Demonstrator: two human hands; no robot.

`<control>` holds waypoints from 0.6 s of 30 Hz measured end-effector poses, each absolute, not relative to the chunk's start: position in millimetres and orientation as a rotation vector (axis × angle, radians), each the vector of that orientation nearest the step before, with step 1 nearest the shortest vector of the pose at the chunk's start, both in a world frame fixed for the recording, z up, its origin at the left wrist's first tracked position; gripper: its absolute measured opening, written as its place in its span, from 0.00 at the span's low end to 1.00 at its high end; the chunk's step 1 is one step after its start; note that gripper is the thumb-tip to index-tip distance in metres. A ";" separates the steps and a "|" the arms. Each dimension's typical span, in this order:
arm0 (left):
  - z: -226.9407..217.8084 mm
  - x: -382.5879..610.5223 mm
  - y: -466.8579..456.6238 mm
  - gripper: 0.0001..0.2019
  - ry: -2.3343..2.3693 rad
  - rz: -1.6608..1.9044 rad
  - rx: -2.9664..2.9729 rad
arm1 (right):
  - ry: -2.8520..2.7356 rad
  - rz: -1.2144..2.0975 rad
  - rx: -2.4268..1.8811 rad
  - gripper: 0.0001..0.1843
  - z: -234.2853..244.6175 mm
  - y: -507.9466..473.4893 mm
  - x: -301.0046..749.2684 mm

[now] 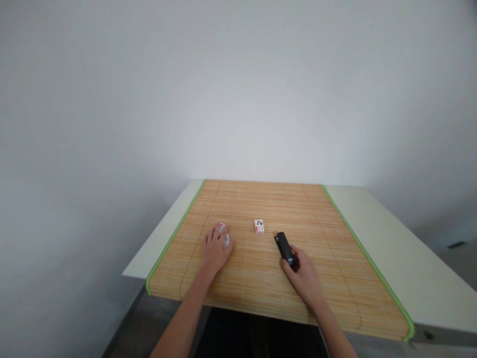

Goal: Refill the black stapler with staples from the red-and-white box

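My right hand (pixel 303 274) is closed around the near end of a black stapler (pixel 285 246), thumb on its left side and fingers on its right. The stapler lies on the bamboo mat, its far end angled to the left. My left hand (pixel 217 250) rests on the mat with its fingers bent over a small white-and-red box (pixel 226 241), partly covering it. Whether this is one box or two pieces, I cannot tell. Between the hands, a little farther off, stands a small white box (pixel 259 226) with dark and red print.
The bamboo mat (pixel 268 199) with green edging covers the middle of a white table (pixel 357 204). A plain white wall (pixel 253 99) rises behind the table's far edge. The mat's near edge hangs just in front of my dark-clothed lap (pixel 238 333).
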State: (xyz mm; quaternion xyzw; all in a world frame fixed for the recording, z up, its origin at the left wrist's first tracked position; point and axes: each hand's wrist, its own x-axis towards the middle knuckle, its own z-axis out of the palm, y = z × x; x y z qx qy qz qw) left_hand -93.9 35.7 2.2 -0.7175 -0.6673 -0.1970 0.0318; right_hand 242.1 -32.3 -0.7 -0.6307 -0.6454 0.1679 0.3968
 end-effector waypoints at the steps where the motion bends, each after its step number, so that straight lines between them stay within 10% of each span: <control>1: 2.3 -94.8 37.6 0.28 -2.065 -0.602 -2.206 | -1.636 0.424 -1.595 0.28 -0.5 -32.2 242.0; 18: 20.5 -15.5 85.1 0.21 -1.580 -0.523 -2.738 | -1.641 0.432 -1.584 0.29 0.9 -31.5 242.6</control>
